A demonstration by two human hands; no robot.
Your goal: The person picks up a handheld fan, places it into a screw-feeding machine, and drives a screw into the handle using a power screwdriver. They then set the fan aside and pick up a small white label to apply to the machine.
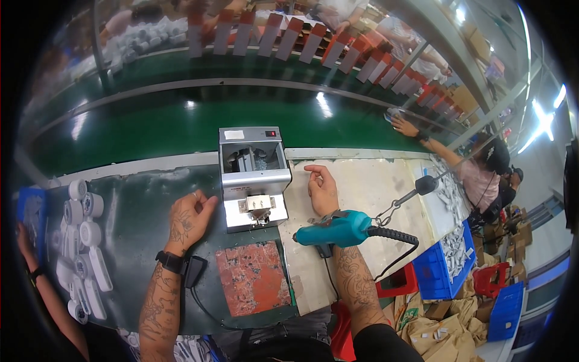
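Note:
A grey screw feeder (pixel 256 181) stands between my hands, with small loose screws in its open hopper. My left hand (pixel 190 217) rests on the dark mat left of the feeder, its fingers curled in and no object showing in them. On the other side, my right hand (pixel 324 192) lies on the pale board, index finger stretched out, apparently holding nothing. Over my right wrist hangs a teal electric screwdriver (pixel 335 229), suspended by a hook and chain with a coiled black cord. A worn red pad (pixel 253 278) lies in front of the feeder.
White handheld fans (pixel 90 234) are piled at the left, beside another person's arm (pixel 53 301). Beyond the bench runs a green conveyor (pixel 253 114), with upright grey-and-orange boxes (pixel 271 35) behind. A co-worker's hand (pixel 405 127) reaches over it. A blue bin (pixel 443 271) of white parts stands right.

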